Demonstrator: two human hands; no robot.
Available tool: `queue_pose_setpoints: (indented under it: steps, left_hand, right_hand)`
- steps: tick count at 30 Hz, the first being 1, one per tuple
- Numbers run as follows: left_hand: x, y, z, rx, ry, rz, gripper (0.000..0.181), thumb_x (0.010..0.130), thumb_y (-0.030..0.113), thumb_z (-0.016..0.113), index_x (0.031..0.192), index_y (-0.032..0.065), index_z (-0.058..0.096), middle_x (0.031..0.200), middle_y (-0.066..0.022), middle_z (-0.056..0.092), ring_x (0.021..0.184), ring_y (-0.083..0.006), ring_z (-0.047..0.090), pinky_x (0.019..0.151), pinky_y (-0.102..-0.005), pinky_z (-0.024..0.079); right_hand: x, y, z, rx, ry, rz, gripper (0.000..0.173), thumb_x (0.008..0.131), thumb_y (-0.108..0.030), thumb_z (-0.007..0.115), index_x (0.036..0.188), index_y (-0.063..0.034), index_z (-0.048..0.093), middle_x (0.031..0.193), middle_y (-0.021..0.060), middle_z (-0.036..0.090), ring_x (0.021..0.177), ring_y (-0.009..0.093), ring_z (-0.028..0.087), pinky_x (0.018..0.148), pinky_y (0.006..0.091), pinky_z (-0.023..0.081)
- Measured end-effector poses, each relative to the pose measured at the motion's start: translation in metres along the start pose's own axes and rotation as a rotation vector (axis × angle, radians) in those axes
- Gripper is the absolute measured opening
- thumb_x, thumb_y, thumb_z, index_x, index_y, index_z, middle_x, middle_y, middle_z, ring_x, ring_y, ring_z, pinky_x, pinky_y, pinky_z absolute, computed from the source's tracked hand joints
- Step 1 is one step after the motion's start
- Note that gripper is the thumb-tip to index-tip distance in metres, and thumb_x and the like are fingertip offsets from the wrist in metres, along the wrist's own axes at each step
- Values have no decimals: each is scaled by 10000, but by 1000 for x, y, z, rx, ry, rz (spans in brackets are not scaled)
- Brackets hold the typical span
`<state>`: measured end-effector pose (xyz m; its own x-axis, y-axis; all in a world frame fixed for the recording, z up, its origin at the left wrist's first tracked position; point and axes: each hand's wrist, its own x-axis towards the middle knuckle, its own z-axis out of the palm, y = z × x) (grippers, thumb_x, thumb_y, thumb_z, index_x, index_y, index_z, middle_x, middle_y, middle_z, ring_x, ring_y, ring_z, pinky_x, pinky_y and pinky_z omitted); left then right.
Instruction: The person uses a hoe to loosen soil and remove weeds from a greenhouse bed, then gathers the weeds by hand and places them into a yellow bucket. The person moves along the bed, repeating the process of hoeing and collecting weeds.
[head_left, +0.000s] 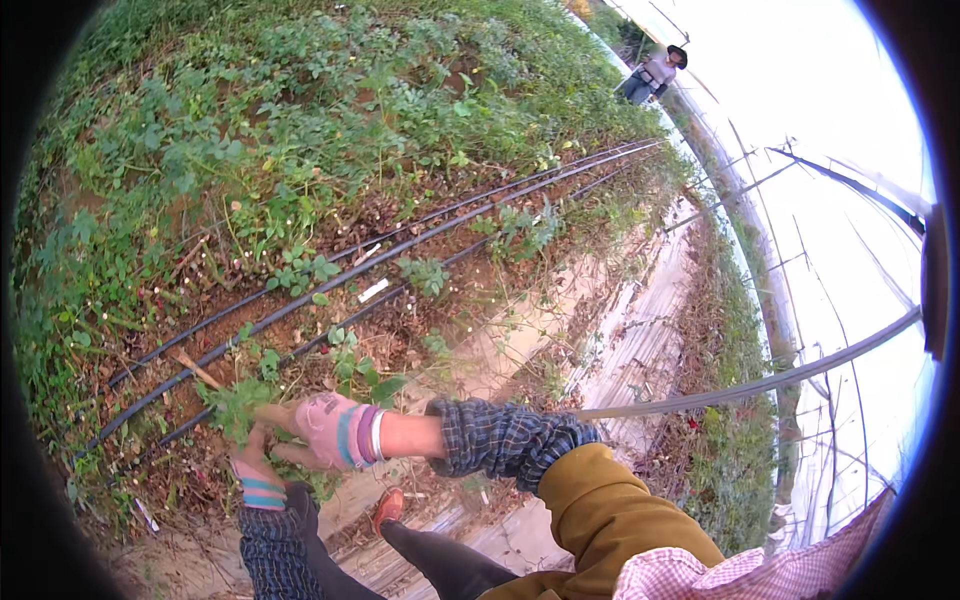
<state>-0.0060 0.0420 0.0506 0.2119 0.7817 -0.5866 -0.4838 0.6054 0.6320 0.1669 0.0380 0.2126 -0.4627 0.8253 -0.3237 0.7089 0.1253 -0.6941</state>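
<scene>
My right hand, in a pink glove with blue and purple bands, reaches in from the right, its fingers bent around green weeds. Beside it, lower left, my left hand wears a similar banded glove and meets the right hand at the same plants. A feathery clump of green weeds sticks up from between the fingers. Part of the left hand is hidden by the right. Black irrigation hoses run diagonally just beyond the hands, over brown soil with cut stems.
Dense leafy plants cover the bed above the hoses. A pale sheet with dry debris lies along the path. A grey pipe curves in from the right. A person in a dark hat is at the far end beside the plastic wall.
</scene>
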Motion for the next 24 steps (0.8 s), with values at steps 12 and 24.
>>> queue_pose_setpoints:
  steps: [12,24]
  left_hand:
    - [-86,80,123,-105,-542,297,541,959,447,365,1324,52,427,1248,-152,530,1050,-285,571,856,-409,503]
    - [-97,25,221,143,355,215,683,901,530,456,1377,47,374,1356,-189,423,1176,-316,469,949,-435,411]
  right_hand:
    - [-75,33,-26,328,313,-590,752,872,-410,568,1446,-53,240,1420,153,376,1286,277,391,1050,343,326]
    - [-205,119,68,801,625,-395,653,908,-330,536,1451,-100,255,1352,124,465,1177,244,486,994,374,371]
